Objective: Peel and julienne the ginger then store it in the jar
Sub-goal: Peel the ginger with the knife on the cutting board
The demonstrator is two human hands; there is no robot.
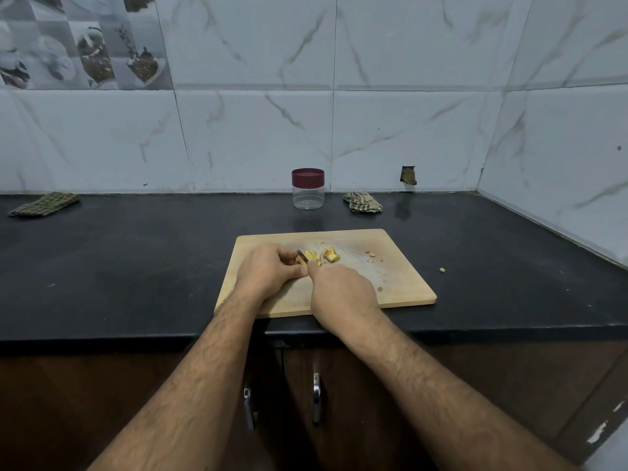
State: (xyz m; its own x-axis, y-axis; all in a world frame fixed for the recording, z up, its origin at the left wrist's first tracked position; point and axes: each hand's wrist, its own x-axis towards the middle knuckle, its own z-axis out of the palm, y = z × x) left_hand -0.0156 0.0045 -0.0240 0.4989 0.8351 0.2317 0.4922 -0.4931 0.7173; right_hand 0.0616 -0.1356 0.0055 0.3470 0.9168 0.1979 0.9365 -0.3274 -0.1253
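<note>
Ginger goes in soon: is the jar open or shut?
Shut: the maroon lid sits on the jar, which stands upright and looks empty.

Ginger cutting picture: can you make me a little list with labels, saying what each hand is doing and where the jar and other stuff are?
left hand: pins a ginger piece on the board, grip closed on it
right hand: holds a knife, handle hidden in the grip
cut ginger: yellow pieces in front of the hands
cutting board: wooden, at the counter's front edge
jar: clear, empty, maroon lid on, behind the board near the wall
cloths: one folded far left, one crumpled right of the jar
stray bit: on the counter, right of the board
</note>
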